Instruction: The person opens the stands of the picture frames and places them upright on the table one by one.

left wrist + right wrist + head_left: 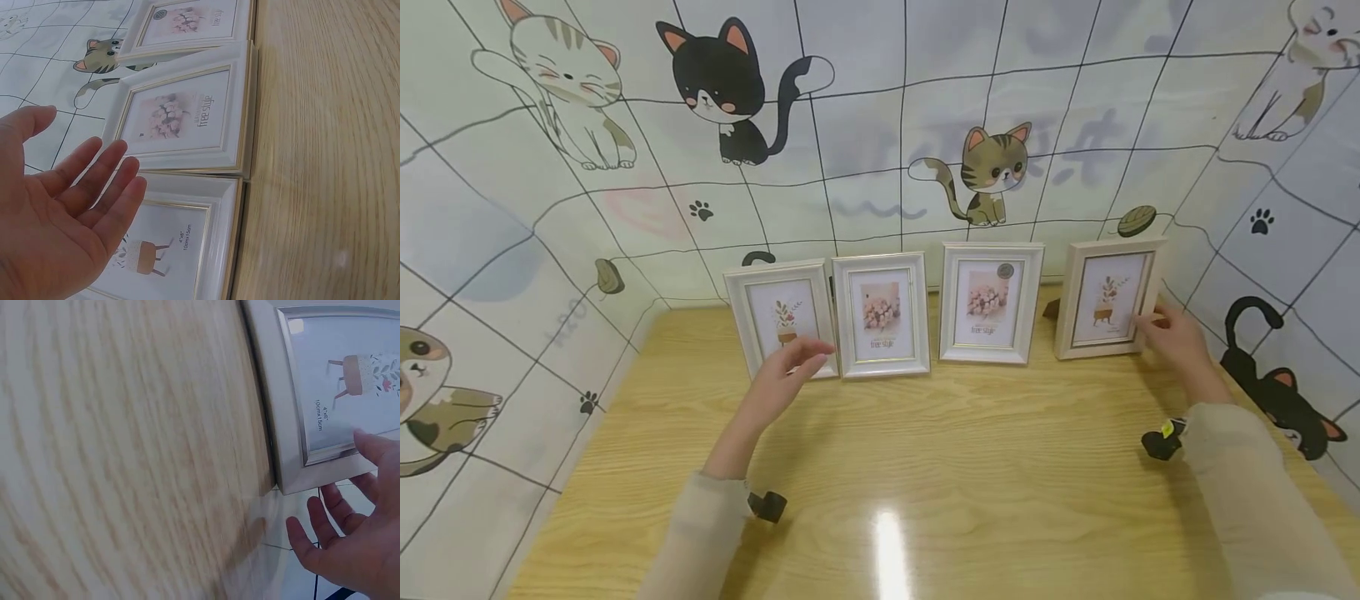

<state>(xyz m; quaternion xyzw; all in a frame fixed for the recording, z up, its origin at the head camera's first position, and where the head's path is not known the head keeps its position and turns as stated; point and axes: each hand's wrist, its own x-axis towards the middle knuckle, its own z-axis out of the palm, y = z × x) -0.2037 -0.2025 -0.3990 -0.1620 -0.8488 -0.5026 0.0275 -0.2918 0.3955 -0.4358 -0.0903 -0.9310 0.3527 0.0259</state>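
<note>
Four picture frames stand in a row at the table's back. At the far right, the beige picture frame (pixel 1111 298) shows a potted-plant print; my right hand (pixel 350 525) grips its right edge, thumb over the front and forefinger behind, other fingers spread. My left hand (pixel 788 373) is before the leftmost white picture frame (pixel 784 312), overlapping its lower right corner in the head view. In the left wrist view that hand is palm up with relaxed, empty fingers. Two white frames with pink flower prints, one left of centre (pixel 882 317) and one with a round sticker (pixel 991 304), stand between.
The wooden table (pixel 955 467) reaches back to a white gridded backdrop (pixel 865 117) printed with cartoon cats. A dark support foot (pixel 1052 309) shows beside the beige frame. Gaps separate the three frames on the right; the two leftmost stand close together.
</note>
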